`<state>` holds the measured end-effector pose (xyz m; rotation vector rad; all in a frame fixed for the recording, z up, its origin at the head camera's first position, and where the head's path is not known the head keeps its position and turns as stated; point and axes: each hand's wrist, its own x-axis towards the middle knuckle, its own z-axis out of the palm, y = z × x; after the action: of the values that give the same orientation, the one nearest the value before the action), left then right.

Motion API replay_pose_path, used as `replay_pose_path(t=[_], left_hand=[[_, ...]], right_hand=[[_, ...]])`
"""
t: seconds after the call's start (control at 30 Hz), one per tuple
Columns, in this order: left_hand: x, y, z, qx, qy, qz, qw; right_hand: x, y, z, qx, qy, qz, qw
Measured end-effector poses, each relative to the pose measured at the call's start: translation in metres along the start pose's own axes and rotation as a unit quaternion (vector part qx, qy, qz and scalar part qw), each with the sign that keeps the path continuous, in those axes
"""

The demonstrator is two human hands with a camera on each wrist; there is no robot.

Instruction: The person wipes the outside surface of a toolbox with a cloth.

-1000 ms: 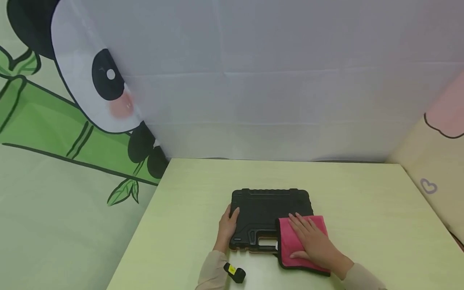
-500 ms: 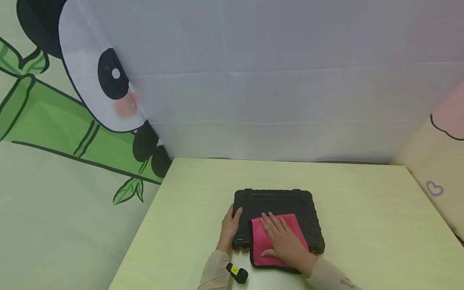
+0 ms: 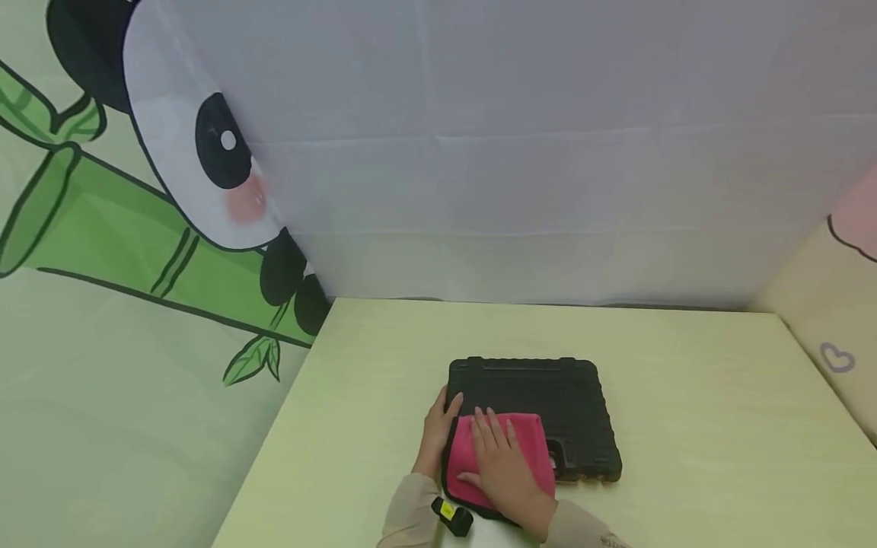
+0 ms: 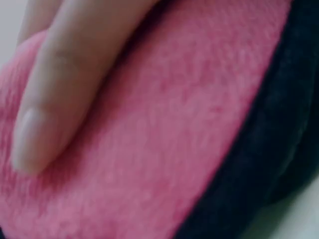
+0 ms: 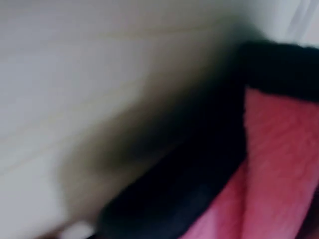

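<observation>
A flat black plastic case [image 3: 534, 387] lies on the table, its handle side toward me. At its left edge my left hand [image 3: 433, 438] holds it, thumb over the top. My right hand [image 3: 505, 476] lies flat on a folded pink cloth [image 3: 464, 458] with black edging, fingers extended. This cloth covers the case's front left part and hangs past its front edge. Close up in the left wrist view, a finger [image 4: 60, 89] rests on the pink cloth [image 4: 164, 134]. The right wrist view shows the cloth's dark border [image 5: 174, 189] above the pale tabletop, blurred.
The pale yellow table [image 3: 685, 396] reaches back to a grey-white fabric wall [image 3: 521, 190]. A printed panda and bamboo cover the left side. A small black device with a yellow label [image 3: 452, 517] sits at my left sleeve.
My right hand has slid the pink cloth leftward across the case's front part, from its right side to its left. My left hand keeps its hold on the case. The view has shifted slightly.
</observation>
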<state>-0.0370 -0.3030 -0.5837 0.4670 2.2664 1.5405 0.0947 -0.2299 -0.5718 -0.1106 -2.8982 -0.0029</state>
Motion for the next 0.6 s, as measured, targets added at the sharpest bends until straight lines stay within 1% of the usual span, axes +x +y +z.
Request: replay_pose_path(t=[0.07,0.17,0.33,0.43,0.53,0.6], left_hand=[[0.002,-0.001,0.002,0.015,0.001,0.005,0.9999],[0.003,-0.001,0.004,0.034,-0.002,0.002,0.9994],[0.003,0.002,0.000,0.064,0.008,0.005,0.9979],[0.002,0.002,-0.003,0.071,0.007,0.010,0.9974],[0.000,0.002,-0.004,0.073,0.001,0.010,0.9973],[-0.001,0.001,-0.004,0.071,-0.001,0.008,0.9974]], right_hand=[[-0.004,0.006,-0.001,-0.001,-0.001,-0.005,1.000],[-0.013,0.018,-0.003,0.000,0.000,-0.014,1.000],[-0.029,0.038,-0.008,-0.017,0.001,-0.032,0.999],[-0.036,0.051,-0.011,-0.027,0.003,-0.027,0.999],[-0.044,0.066,-0.016,-0.011,0.013,-0.015,1.000],[-0.051,0.075,-0.019,0.000,0.027,-0.016,1.000]])
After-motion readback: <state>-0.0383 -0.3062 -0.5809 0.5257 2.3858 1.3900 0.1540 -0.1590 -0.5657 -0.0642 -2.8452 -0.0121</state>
